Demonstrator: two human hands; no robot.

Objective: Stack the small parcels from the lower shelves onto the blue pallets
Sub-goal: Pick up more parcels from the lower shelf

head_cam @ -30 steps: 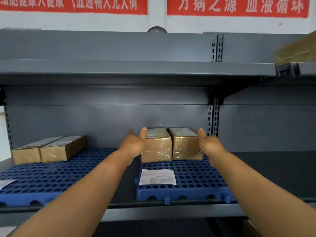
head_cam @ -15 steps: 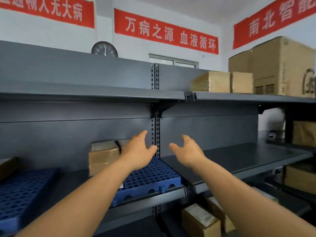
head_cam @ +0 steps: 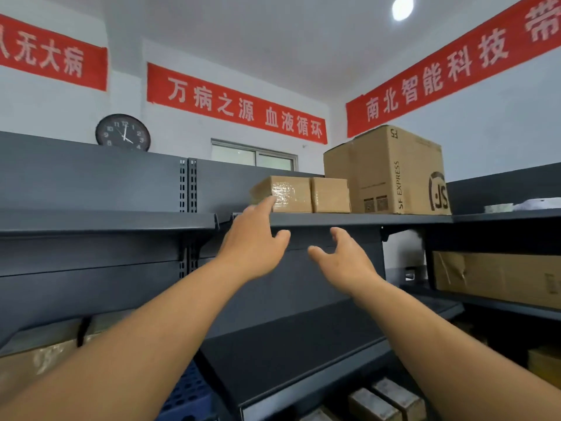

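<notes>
Parcels point(head_cam: 283, 194) sit up & ahead on top shelf point(head_cam: 358, 219), long side facing us; left hand point(head_cam: 253, 241) nearer, fingertip at front corner, right hand point(head_cam: 344, 259) lower, both spread open, empty

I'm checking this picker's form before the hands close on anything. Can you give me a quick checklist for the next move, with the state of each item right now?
1. Both hands free: ok. The left hand and right hand are open and hold nothing.
2. Path to the two small parcels on the top shelf: ok, nothing in front of them.
3. Contact made: cannot tell. Left fingertips overlap the nearer parcel's lower corner.
4. Right target for the task: not ok. These sit high up, while other small parcels lie on a lower shelf.
5. Large SF Express box beside them: ok, upright, clear of the hands.
6. Blue pallet in view: ok, only its edge.
</notes>
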